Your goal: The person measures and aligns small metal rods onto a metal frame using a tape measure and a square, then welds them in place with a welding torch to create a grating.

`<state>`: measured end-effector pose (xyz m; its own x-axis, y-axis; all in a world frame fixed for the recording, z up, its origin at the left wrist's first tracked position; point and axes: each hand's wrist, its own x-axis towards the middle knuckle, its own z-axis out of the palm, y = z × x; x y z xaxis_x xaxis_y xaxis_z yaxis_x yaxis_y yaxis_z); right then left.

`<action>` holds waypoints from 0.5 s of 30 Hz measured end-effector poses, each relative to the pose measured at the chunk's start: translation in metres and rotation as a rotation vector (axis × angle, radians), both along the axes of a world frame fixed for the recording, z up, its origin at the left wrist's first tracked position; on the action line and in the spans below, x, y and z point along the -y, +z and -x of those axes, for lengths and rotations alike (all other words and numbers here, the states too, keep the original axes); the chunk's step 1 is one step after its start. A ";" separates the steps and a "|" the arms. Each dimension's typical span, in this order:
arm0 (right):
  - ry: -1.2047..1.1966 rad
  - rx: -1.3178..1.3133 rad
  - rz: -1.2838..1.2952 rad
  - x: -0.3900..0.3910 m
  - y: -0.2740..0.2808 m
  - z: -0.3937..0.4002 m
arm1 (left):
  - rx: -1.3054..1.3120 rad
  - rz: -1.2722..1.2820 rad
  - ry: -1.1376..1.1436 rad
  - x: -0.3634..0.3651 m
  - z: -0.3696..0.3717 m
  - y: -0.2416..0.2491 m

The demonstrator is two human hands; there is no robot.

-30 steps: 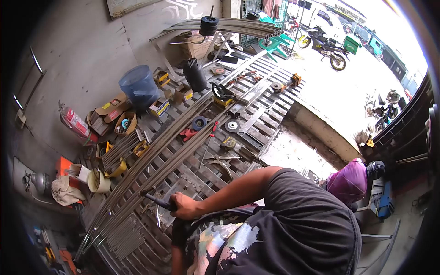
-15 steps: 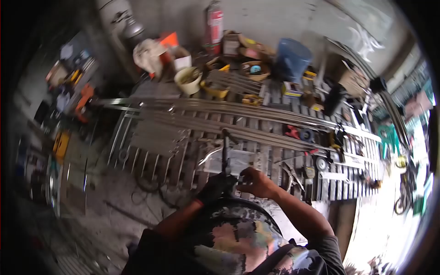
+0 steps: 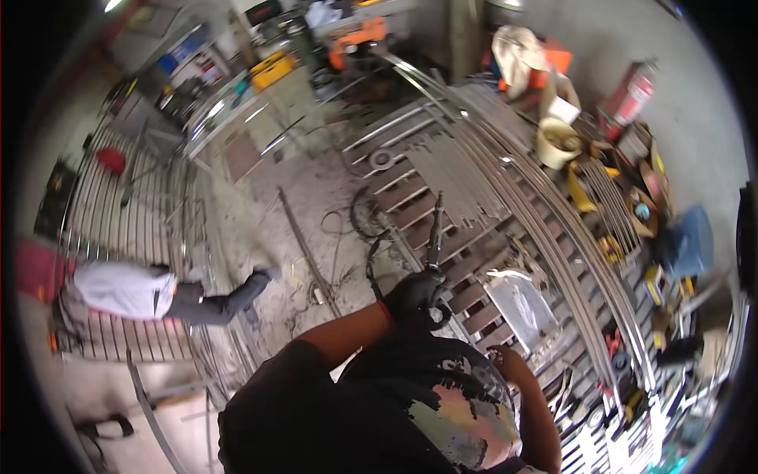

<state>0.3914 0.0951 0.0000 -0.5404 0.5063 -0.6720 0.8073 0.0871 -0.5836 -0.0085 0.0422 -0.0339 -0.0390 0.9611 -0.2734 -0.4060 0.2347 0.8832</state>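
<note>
My left hand [image 3: 414, 296], in a black glove, is closed around a long dark tool [image 3: 436, 233] that looks like a welding torch, its narrow end pointing up and away. A dark cable [image 3: 371, 261] hangs beside the glove. My bare right hand [image 3: 505, 363] is low by my body, apart from the left one; its fingers are partly hidden and I cannot make out anything in them. Near it, on the slatted metal bench, lies a shiny flat sheet or clear packet [image 3: 521, 304]. Beyond the tool lies a row of short metal bars [image 3: 458, 182].
Long metal tubes [image 3: 545, 229] run across the bench. A cream bucket [image 3: 557, 144], a fire extinguisher [image 3: 636, 91] and a blue container [image 3: 688, 241] stand along the wall side. At left, another person [image 3: 126, 291] bends by a second slatted rack [image 3: 130, 213]. A bar [image 3: 304, 245] lies on the floor.
The view has swung left, bringing the floor and another person into sight. My right hand has come away from the left hand and dropped toward my body. The left still holds the tool.
</note>
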 end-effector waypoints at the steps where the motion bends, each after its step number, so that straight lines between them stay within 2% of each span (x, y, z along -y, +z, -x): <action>1: 0.025 -0.004 0.006 -0.003 -0.005 0.002 | -0.119 0.097 -0.007 0.004 0.023 0.017; 2: 0.048 -0.075 -0.023 -0.005 -0.011 0.000 | -0.300 0.145 -0.029 0.004 0.048 0.022; 3: 0.087 -0.037 -0.044 -0.010 -0.006 0.003 | -0.522 0.139 -0.070 0.003 0.075 0.026; 5: 0.118 0.020 -0.063 -0.020 0.004 0.010 | -1.246 -0.227 -0.099 0.007 0.141 0.030; 6: 0.110 0.041 -0.060 -0.024 0.002 0.008 | -1.529 -0.278 -0.109 -0.001 0.179 0.028; 7: 0.096 0.063 -0.055 -0.026 0.003 0.006 | -1.484 -0.302 -0.008 -0.002 0.203 0.059; 8: 0.100 0.076 -0.064 -0.027 0.012 0.008 | -1.801 -0.365 -0.053 -0.008 0.234 0.067; 10: 0.096 0.102 -0.091 -0.037 0.038 0.024 | -1.428 0.280 0.184 -0.040 0.237 0.151; 12: 0.049 0.117 -0.035 -0.045 0.046 0.028 | -1.581 0.357 0.157 -0.078 0.276 0.155; 15: 0.052 0.163 -0.083 -0.050 0.059 0.028 | -1.804 0.289 0.114 -0.130 0.324 0.140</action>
<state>0.3633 0.1453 0.0592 -0.4549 0.5379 -0.7097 0.8836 0.1735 -0.4349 -0.3330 0.1718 0.1060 -0.4943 0.8686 0.0340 0.8617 0.4844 0.1514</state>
